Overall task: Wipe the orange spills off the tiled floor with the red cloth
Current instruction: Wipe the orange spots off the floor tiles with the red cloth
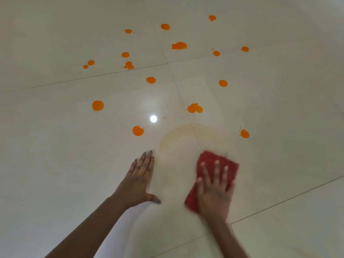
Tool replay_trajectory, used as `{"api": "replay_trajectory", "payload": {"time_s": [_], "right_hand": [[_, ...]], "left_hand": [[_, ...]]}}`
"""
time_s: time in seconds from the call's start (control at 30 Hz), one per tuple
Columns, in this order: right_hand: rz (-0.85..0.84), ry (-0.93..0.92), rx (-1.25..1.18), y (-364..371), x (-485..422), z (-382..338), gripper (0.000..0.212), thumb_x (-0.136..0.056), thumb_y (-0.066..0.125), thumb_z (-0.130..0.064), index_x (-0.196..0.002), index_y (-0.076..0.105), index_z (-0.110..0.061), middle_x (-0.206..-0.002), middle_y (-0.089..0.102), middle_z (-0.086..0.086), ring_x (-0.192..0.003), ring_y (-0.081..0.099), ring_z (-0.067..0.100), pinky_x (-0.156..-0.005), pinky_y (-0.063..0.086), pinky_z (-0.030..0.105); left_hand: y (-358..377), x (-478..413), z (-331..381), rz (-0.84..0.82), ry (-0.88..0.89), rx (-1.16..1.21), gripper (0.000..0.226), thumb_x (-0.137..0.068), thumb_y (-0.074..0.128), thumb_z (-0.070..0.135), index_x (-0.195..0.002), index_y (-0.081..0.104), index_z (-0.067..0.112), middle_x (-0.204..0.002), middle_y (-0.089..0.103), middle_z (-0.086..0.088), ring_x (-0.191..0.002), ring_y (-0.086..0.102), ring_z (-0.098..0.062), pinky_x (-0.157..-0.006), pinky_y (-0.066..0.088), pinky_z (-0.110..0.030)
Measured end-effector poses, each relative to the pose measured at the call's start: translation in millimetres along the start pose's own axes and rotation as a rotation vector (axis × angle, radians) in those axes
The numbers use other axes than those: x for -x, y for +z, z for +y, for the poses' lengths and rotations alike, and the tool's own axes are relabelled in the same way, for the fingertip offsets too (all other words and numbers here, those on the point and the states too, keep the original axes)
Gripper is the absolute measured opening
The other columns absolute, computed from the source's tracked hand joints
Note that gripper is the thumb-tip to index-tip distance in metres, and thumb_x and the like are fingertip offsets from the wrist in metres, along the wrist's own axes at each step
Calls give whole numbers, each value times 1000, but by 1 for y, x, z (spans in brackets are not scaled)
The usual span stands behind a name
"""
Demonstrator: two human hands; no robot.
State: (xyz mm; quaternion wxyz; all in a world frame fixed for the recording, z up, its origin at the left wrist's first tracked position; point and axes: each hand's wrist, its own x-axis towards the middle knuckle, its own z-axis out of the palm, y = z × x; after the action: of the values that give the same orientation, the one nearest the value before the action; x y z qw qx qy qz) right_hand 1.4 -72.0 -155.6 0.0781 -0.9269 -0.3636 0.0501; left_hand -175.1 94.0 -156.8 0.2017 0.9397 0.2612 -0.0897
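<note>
The red cloth [210, 162] lies flat on the pale tiled floor [55, 155] at lower right. My right hand [214, 190] presses on it with fingers spread and straight, blurred by motion. My left hand [139, 181] rests flat on the floor to the left of the cloth, fingers straight, thumb out. Several orange spills dot the tiles beyond both hands, the nearest being one blob [138, 130] ahead of my left hand, a double blob [194, 108] and a spot [244, 133] at right. A faint orange smear [178, 138] sits just beyond the cloth.
Dark grout lines [186, 108] cross the floor. A bright lamp reflection [153, 118] shines on the glossy tile between the spills. More orange spots [179, 45] spread to the far part of the floor.
</note>
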Motion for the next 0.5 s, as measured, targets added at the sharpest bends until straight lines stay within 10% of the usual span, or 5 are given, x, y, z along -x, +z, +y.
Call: {"api": "replay_trajectory", "payload": {"time_s": [0.13,0.37,0.5], "right_hand": [[-93,-478,-25,14,-32,-61,50,-89,33,-43,-139,39,-38,-151,32,1,-140,26,29,-109,19,55],[-35,75,16,0,-72,7,51,-96,24,-42,-146,13,-39,-158,12,1,-145,5,27,-112,12,56],[-73,-364,-17,17,23,-67,54,-86,36,-42,-140,37,-36,-151,32,3,-139,25,30,-106,23,58]], "left_hand": [[2,0,-1,20,0,-28,126,-58,29,93,-145,5,4,-153,-14,-3,-141,-10,-21,-111,-2,-36],[-4,19,-12,-19,-88,-36,117,-64,31,89,-145,17,6,-155,5,-10,-141,2,-25,-112,2,-37],[-8,40,-30,1,-138,-41,114,-66,29,89,-145,18,9,-155,3,-12,-141,0,-26,-111,1,-37]]}}
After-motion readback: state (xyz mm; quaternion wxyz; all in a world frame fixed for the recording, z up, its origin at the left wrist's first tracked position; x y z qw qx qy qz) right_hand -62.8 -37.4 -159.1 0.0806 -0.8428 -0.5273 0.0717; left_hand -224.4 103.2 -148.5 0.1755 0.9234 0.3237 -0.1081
